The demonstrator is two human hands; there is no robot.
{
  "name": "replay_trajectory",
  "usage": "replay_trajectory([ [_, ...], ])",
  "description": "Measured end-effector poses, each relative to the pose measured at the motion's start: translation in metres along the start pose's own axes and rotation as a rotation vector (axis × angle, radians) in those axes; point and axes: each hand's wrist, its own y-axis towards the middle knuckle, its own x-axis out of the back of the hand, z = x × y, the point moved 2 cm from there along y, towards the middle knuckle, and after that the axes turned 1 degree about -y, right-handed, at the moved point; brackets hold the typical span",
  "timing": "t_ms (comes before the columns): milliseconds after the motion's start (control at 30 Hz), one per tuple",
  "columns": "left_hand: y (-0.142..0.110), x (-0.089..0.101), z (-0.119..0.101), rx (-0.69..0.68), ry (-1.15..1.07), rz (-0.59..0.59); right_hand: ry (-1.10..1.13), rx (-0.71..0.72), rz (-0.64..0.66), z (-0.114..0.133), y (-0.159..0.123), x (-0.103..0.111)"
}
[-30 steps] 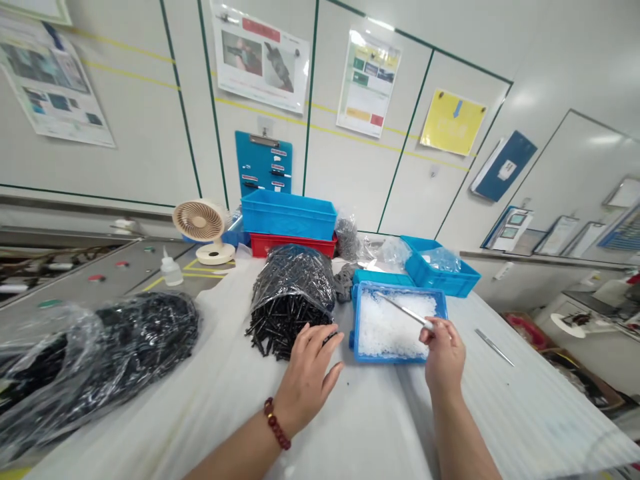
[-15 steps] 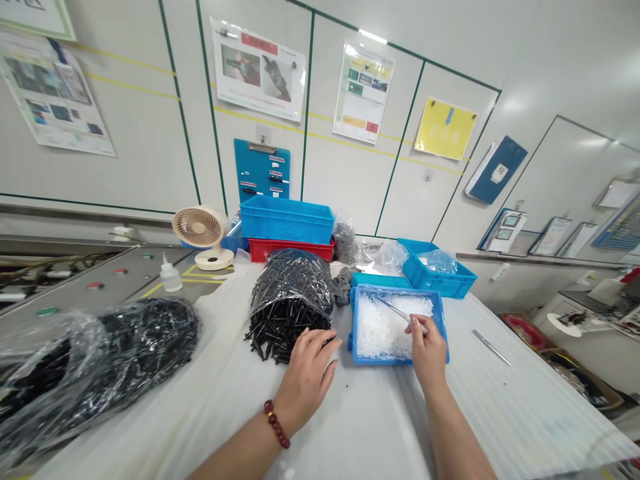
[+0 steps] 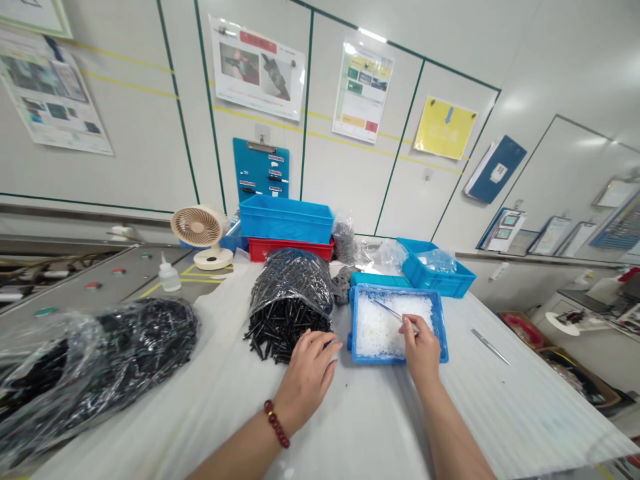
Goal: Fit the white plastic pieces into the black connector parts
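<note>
My right hand (image 3: 421, 347) grips a pair of slim metal tweezers (image 3: 389, 309), their tips over small white pieces (image 3: 380, 333) in a blue tray (image 3: 444, 333). My left hand (image 3: 309, 373) is curled at the front right of a heap of thin black rod-like parts (image 3: 285, 323), which spill from a clear plastic bag (image 3: 295, 273). A dark bit shows between its fingers, apparently one of the black parts; most of it is hidden. A red bead bracelet (image 3: 273, 417) circles the left wrist.
Another pair of tweezers (image 3: 490, 347) lies right of the tray. A large bag of black parts (image 3: 145, 347) lies at left. Behind stand a fan (image 3: 200, 230), a dropper bottle (image 3: 169, 275), a blue bin (image 3: 285, 220) on a red bin (image 3: 293, 249), and a tilted blue bin (image 3: 453, 285).
My right hand with the tweezers has shifted slightly left over the white pieces. My left hand has stayed nearly in place.
</note>
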Motion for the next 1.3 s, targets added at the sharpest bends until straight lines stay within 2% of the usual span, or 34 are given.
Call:
replay_trajectory([
  [133,0.001,0.0,0.0,-0.007,-0.005,0.013,0.094,-0.041,0.053,0.002,-0.002,-0.005],
  [300,-0.001,-0.002,0.002,-0.013,-0.018,0.011,0.223,-0.144,-0.026,0.0,0.001,0.001],
  [867,-0.002,-0.006,0.003,-0.009,-0.028,0.021,0.024,-0.043,-0.02,-0.002,0.002,0.001],
  [1000,-0.003,-0.007,0.003,-0.011,-0.036,0.021,0.04,-0.061,0.048,-0.003,0.001,-0.005],
  [1133,-0.003,-0.007,0.004,-0.007,-0.031,0.023,0.144,-0.108,0.098,-0.002,0.0,-0.008],
  [1300,-0.004,-0.008,0.006,-0.009,-0.024,0.021,0.415,-0.262,0.019,-0.007,0.004,-0.005],
])
